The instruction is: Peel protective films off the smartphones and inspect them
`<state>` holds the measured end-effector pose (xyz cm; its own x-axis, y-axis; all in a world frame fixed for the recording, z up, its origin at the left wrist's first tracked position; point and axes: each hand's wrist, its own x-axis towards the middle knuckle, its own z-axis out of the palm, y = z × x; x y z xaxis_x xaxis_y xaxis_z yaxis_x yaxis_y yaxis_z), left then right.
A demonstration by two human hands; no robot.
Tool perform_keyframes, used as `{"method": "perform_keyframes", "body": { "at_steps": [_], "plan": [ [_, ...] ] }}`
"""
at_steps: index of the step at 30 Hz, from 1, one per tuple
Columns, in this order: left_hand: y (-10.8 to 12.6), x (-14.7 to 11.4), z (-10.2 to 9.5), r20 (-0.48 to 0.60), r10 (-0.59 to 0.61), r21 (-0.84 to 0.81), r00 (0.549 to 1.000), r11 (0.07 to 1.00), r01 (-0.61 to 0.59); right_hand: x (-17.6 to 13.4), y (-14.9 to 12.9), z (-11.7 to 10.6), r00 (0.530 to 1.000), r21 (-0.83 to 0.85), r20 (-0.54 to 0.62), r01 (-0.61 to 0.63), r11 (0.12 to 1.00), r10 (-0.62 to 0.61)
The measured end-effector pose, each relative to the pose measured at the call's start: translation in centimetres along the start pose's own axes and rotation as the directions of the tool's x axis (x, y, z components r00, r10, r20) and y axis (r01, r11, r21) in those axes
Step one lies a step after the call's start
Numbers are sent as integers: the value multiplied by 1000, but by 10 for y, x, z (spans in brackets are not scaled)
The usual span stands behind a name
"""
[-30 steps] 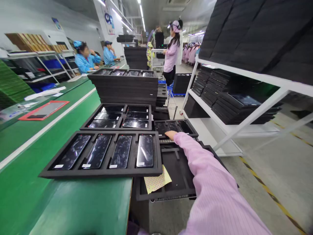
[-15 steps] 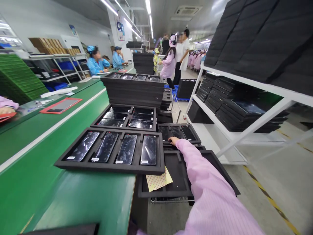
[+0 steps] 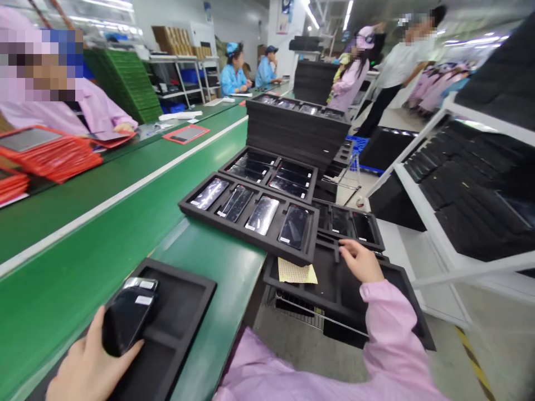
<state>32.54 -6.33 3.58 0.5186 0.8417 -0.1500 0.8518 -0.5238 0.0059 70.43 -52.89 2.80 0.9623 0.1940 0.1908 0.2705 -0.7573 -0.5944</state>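
Note:
At the lower left, my left hand (image 3: 90,356) grips a dark glossy phone (image 3: 127,320) by its sides, thumb on one edge and fingers on the other. A second white label and shiny edge show just beyond it, perhaps another phone. Below them is a black foam tray (image 3: 190,312) on the green bench. My right hand (image 3: 363,262) hovers over a lower black foam tray (image 3: 326,273), fingers loosely bent and slightly apart, with nothing visible in them. Just behind it, a tray (image 3: 378,245) holds several phones (image 3: 363,227).
A foam tray with labelled phones (image 3: 295,225) overhangs the bench edge, above a yellow sticker sheet (image 3: 296,273). Stacked trays (image 3: 292,131) rise behind. White shelving (image 3: 434,223) stands right. Across the green bench (image 3: 217,245), a co-worker's hand (image 3: 124,127) rests by red-framed sheets (image 3: 67,156).
The view has swung left and down. My right hand has drawn back from the phones in the rear tray. My left hand with the phone has come into view.

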Motion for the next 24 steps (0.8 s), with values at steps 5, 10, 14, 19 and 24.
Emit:
{"method": "perform_keyframes", "body": {
  "at_steps": [5,10,14,19,24],
  "plan": [
    [1,-14,-14,-112,107,5,988,994,-107,-62,-62,33,993,104,49,97,990,-103],
    [-11,-26,-13,-293,135,-123,947,976,-177,-69,-126,52,972,240,-73,236,942,-225],
    [-32,-40,-6,-423,64,-395,904,884,-248,-70,-190,82,890,401,-38,430,809,-454],
    [-54,-69,9,-545,-19,-687,838,584,-433,-107,-314,143,422,804,176,459,377,-889],
    [-72,-94,17,-665,11,-692,747,367,-621,-176,-428,183,-177,971,113,230,71,-978]
  ]
}}
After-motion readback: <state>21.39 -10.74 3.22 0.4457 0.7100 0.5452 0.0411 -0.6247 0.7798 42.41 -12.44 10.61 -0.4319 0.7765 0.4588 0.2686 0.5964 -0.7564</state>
